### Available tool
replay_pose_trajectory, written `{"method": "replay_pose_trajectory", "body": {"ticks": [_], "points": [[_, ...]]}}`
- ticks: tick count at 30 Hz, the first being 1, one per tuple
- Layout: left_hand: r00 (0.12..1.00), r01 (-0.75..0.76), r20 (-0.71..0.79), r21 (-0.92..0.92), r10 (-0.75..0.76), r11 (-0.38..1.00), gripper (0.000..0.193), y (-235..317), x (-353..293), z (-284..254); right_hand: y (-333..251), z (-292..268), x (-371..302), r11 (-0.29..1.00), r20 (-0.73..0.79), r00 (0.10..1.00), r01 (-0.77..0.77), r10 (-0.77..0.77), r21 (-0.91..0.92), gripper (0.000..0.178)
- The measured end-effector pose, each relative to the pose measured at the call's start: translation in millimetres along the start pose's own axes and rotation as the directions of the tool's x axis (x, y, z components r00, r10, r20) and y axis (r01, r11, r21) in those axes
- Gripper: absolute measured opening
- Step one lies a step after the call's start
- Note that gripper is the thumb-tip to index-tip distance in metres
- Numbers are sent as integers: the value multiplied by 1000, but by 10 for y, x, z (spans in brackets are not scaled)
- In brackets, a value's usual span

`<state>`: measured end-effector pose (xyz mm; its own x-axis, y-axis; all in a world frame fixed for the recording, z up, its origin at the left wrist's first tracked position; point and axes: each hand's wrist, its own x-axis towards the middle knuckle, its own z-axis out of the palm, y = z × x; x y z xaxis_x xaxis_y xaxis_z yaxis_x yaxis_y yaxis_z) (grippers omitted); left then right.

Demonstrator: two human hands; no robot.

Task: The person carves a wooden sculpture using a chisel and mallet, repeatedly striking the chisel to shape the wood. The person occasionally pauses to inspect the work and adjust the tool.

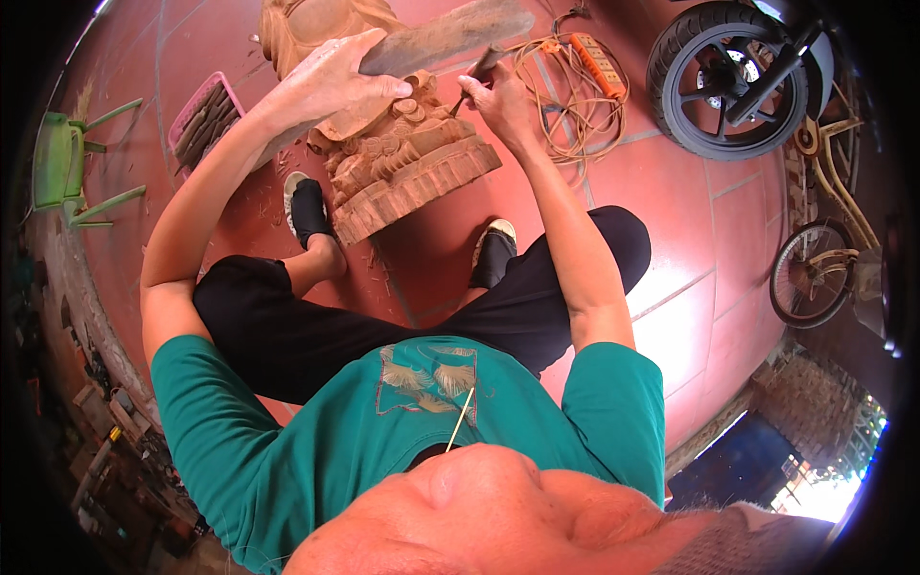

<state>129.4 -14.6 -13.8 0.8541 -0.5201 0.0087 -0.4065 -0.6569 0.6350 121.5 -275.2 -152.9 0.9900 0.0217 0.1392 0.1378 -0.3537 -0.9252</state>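
Note:
A carved brown wooden sculpture (412,163) with an uneven, grooved base lies tilted on the floor between my feet. Over its far left part, my left hand (345,81) is closed round a long grey wooden bat (450,36), whose broad end reaches to the far right. That thumb lies close to the carving. At the sculpture's right side, my right hand (500,101) grips a slim chisel (486,62), its dark upper end sticking out above the fingers. The chisel's lower end points toward the carved surface; I cannot tell whether it touches.
Beyond stands a rounded carved wooden piece (321,21). A pink basket (195,100) of dark tools sits left, near a green plastic chair (59,158). Right are an orange power strip (596,65), its coiled cord (575,144), a motorcycle wheel (704,134) and a bicycle wheel (781,273).

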Motion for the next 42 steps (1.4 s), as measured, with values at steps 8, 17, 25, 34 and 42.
{"method": "replay_pose_trajectory", "body": {"ticks": [8,17,25,34,42], "points": [[1000,-2,-12,-21,2,1000,84,91,50,-65,-112,-46,-63,965,61,990,-140,130,223,21],[997,6,77,58,-10,998,71,57,58,29,-15,5,-57,999,7,1000,-16,16,43,24],[952,134,254,161,-173,978,74,154,129,21,-8,-37,-74,1000,20,1000,-24,24,4,22],[986,91,144,-24,-87,996,80,91,40,-105,-193,-286,-164,968,22,987,-162,161,189,21],[995,24,97,-40,-20,999,75,223,-120,-51,-310,-269,-225,976,95,981,-178,166,126,23]]}}
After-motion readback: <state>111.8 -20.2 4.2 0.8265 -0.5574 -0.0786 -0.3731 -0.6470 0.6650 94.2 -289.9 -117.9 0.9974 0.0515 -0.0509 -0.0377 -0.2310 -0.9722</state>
